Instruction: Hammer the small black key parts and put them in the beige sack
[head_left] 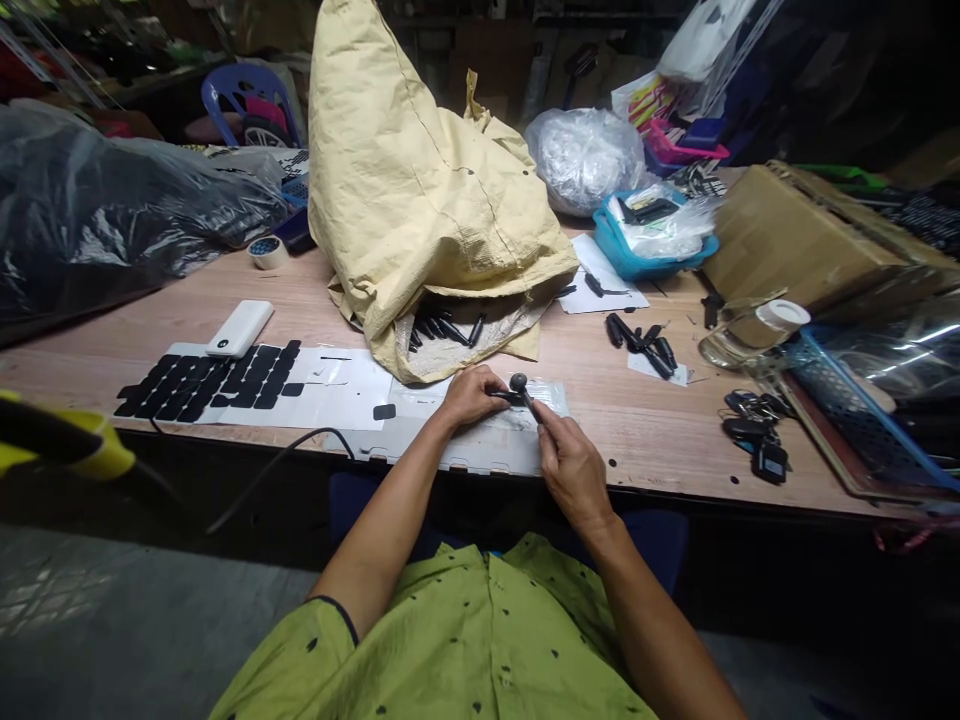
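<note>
At the table's front edge, my left hand (474,395) is closed on a small slim black part (510,398), whose near end its fingers hide. My right hand (574,462) grips a thin tool with a rounded grey metal head (519,383). That head is right by the black part; whether they touch I cannot tell. Both hands are over a pale sheet (480,452) lying along the edge. Just beyond them, a big yellowish sack (442,190) lies with its mouth towards me, several black pieces (442,330) inside it.
Left of my hands, black stickers (247,380) cover a white sheet under a white power bank (240,330). A tape roll (268,252) sits behind. To the right are loose black parts (645,345), a blue basket (652,240), a bottle (750,330), keys (757,435) and a cardboard box (802,230).
</note>
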